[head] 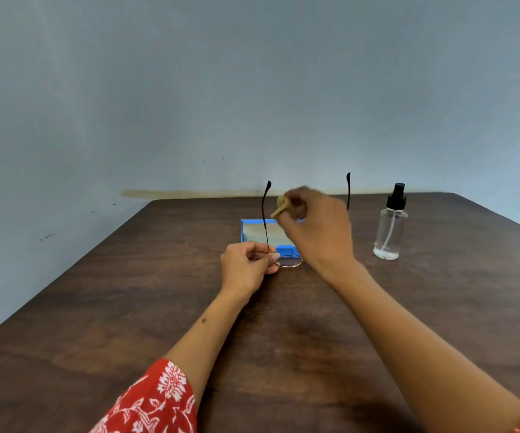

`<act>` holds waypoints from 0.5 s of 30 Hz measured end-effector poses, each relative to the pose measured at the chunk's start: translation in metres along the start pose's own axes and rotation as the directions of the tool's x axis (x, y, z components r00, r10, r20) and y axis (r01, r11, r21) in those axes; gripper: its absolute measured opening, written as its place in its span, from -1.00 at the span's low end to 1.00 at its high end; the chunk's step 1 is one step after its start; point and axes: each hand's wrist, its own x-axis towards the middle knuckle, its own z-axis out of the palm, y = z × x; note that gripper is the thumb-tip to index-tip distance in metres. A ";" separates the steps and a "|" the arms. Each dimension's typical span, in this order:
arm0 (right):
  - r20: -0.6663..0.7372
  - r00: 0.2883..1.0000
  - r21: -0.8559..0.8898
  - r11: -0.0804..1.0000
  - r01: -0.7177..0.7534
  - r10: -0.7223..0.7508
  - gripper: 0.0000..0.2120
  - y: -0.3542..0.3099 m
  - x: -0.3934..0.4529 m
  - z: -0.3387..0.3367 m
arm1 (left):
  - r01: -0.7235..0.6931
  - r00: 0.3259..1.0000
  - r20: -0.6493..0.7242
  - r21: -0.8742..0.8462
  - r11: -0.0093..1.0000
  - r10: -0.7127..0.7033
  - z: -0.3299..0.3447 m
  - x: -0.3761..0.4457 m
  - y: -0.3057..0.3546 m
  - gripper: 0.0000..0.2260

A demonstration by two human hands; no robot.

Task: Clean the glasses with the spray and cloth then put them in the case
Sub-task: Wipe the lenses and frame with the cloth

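At frame centre the left hand (247,265) pinched the thin-rimmed metal glasses (288,260) at the hinge, temples upright, before the open blue case (246,228); the right hand (316,228) gripped a beige cloth (280,207); a clear spray bottle (390,226) stood right

Dark wooden table (127,323), plain pale blue-grey wall (252,89) behind
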 end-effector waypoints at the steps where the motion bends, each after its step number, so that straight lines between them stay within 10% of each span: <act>1: 0.077 0.996 0.013 0.999 -0.046 0.044 -0.84 0.004 -0.004 0.007 | -0.003 1.000 0.001 -0.009 1.000 0.003 0.000 0.000 0.000 -0.90; 6: 0.365 0.914 0.166 0.954 -0.251 0.177 -0.79 0.016 -0.011 0.026 | -0.032 0.999 0.007 0.022 0.999 0.032 -0.001 0.002 -0.003 -0.90; 15: 0.215 0.954 0.285 0.921 -0.265 0.208 -0.90 0.007 -0.005 0.031 | -0.024 0.999 0.039 -0.020 1.000 0.025 0.001 -0.003 0.004 -0.83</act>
